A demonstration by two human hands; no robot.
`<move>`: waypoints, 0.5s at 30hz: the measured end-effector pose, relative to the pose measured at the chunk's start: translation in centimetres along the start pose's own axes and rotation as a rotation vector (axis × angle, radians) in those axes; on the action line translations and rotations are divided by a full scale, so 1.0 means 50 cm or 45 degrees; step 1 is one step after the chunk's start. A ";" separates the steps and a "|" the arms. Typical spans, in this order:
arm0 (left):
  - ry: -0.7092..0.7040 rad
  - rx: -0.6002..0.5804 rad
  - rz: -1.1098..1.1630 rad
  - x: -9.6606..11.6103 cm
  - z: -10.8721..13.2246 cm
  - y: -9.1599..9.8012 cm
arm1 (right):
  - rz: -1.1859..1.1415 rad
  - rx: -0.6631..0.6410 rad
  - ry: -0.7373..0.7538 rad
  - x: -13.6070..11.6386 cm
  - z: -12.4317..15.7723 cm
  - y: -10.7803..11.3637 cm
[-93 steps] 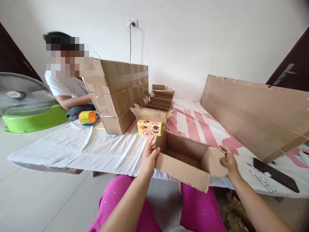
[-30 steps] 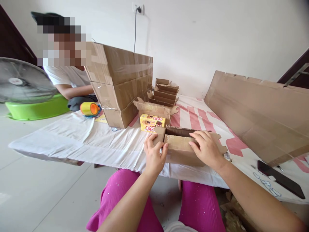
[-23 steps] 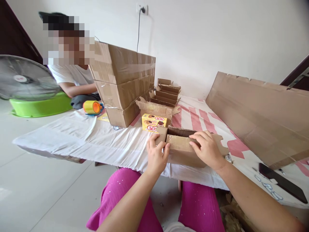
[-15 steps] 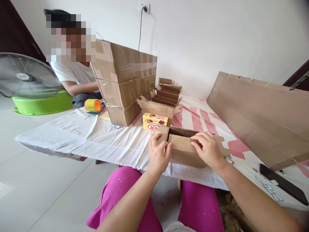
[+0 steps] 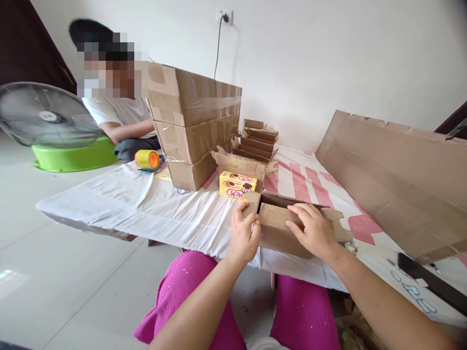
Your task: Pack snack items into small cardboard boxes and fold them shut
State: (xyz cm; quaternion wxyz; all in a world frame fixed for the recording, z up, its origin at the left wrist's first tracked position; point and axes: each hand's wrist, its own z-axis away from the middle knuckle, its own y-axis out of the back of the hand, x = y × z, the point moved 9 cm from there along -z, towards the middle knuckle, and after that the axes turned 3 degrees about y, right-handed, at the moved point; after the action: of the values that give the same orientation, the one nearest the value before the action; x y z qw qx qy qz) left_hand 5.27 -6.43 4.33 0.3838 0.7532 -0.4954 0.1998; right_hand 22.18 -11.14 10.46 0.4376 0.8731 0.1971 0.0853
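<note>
An open cardboard box (image 5: 284,238) stands at the near edge of the covered table, its side flaps spread out. My left hand (image 5: 246,236) pinches the box's left front corner beside the left flap. My right hand (image 5: 314,228) rests its fingers on the folded front panel, thumb and fingers apart; the palm side is hidden. Behind the box on the left, a yellow printed carton (image 5: 233,185) leans against another open cardboard box (image 5: 241,164).
Taped boxes (image 5: 195,131) are stacked left of centre, with more open boxes (image 5: 257,138) behind. A large cardboard sheet (image 5: 394,180) leans at right near a black phone (image 5: 432,282). A yellow tape roll (image 5: 148,159), a fan (image 5: 47,115) and a seated person (image 5: 120,116) are at left.
The camera view has shifted slightly, so everything sits a little further right. My hands keep nearly the same places on the box.
</note>
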 end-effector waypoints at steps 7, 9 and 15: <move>0.011 -0.059 0.035 -0.003 -0.004 -0.008 | 0.071 -0.008 0.020 -0.006 0.003 0.001; 0.017 -0.064 0.040 -0.006 -0.006 -0.009 | 0.087 -0.006 0.065 -0.016 0.000 0.005; 0.043 -0.111 0.115 -0.019 -0.008 -0.020 | 0.068 -0.132 0.228 -0.047 -0.003 -0.025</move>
State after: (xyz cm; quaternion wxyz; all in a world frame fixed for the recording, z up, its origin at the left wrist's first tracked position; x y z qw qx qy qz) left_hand 5.79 -5.33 3.53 0.4151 0.7092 -0.5306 0.2078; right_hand 19.66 -11.34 9.64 0.4605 0.8431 0.2072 0.1847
